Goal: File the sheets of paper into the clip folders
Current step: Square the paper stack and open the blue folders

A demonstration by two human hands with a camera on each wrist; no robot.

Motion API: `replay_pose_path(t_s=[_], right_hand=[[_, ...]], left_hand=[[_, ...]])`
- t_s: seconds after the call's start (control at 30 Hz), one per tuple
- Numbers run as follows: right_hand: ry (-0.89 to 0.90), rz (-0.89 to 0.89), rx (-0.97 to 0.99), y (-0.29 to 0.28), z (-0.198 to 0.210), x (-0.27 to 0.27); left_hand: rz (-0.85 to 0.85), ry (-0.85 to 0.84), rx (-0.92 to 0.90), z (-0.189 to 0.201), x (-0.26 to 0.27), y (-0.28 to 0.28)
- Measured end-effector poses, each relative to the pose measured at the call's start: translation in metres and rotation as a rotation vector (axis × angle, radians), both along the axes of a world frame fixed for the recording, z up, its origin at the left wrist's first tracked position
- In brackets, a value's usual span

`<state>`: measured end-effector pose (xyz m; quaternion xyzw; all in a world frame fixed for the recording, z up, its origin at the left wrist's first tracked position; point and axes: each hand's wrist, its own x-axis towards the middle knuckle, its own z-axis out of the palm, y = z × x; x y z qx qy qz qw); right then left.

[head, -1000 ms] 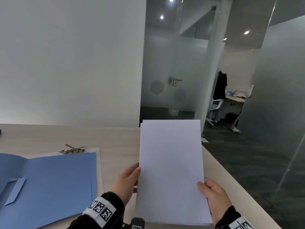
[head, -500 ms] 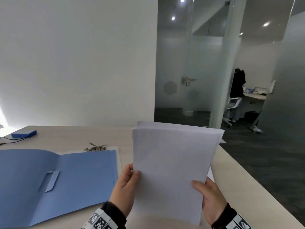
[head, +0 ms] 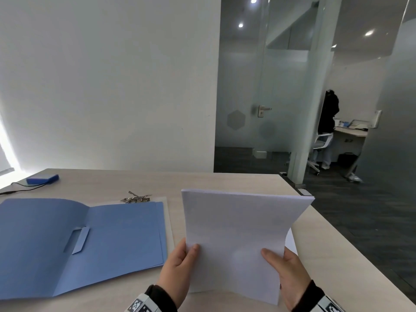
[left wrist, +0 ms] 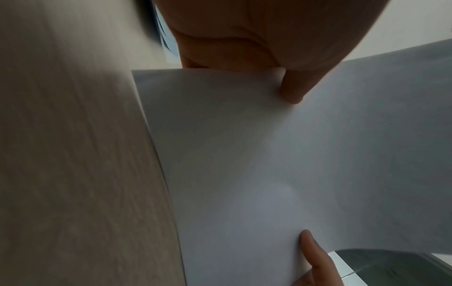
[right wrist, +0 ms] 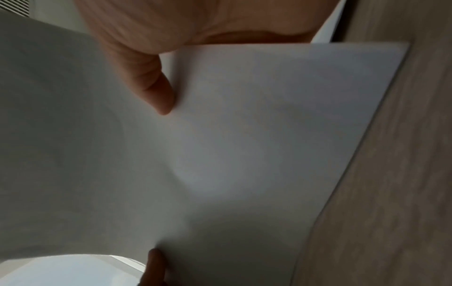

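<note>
Both hands hold a stack of white sheets (head: 238, 235) upright above the table, right of centre in the head view. My left hand (head: 180, 264) pinches its lower left edge, thumb in front. My right hand (head: 286, 269) pinches the lower right edge, thumb on the front face. The stack bows slightly. In the left wrist view the sheets (left wrist: 269, 154) sit under my left thumb (left wrist: 291, 91). The right wrist view shows the sheets (right wrist: 244, 135) under my right thumb (right wrist: 159, 92). A blue clip folder (head: 90, 239) lies open and flat to the left, its metal clip (head: 136, 198) at its top edge.
The light wooden table (head: 202, 183) ends at a right edge beside dark floor. A small blue box (head: 42, 178) with a black cable lies at the far left. Another white sheet (head: 291, 242) lies on the table behind the held stack. A white wall stands behind.
The stack has tilted and moved slightly left and lower, bowing at its right side. The head view has swung left, showing more of the open folder and the blue box.
</note>
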<state>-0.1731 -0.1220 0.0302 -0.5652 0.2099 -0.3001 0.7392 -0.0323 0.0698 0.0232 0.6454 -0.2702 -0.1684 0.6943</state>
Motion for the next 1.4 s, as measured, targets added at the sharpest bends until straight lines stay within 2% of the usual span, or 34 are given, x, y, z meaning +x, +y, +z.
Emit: replay_pose_path(t_s=[0.2, 0.37, 0.43, 0.6, 0.77, 0.9, 1.1, 1.23, 1.4], right_hand=[[0.018, -0.037, -0.008, 0.003, 0.005, 0.01], [0.043, 0.063, 0.008, 0.017, 0.008, 0.027], [0.077, 0.118, -0.058, 0.026, 0.006, 0.038], [0.167, 0.251, -0.311, 0.064, 0.005, 0.076], [0.243, 0.312, -0.287, 0.094, -0.004, 0.13], [0.324, 0.333, -0.278, 0.102, -0.011, 0.182], [0.425, 0.373, -0.352, 0.119, -0.019, 0.244], [0.44, 0.371, -0.374, 0.136, -0.026, 0.269], [0.441, 0.391, -0.35, 0.15, -0.035, 0.275]], left_hand=[[0.034, 0.025, -0.004, 0.005, 0.006, 0.003], [0.097, 0.08, -0.027, 0.01, 0.021, 0.02], [0.148, 0.113, -0.03, 0.01, 0.031, 0.034], [0.257, 0.202, 0.013, 0.006, 0.063, 0.08], [0.3, 0.394, 0.039, 0.001, 0.078, 0.143], [0.466, 0.463, 0.029, -0.007, 0.084, 0.201], [0.687, 0.57, -0.138, -0.019, 0.092, 0.263], [0.709, 0.726, -0.301, -0.016, 0.101, 0.279], [0.725, 0.648, -0.273, -0.017, 0.114, 0.277]])
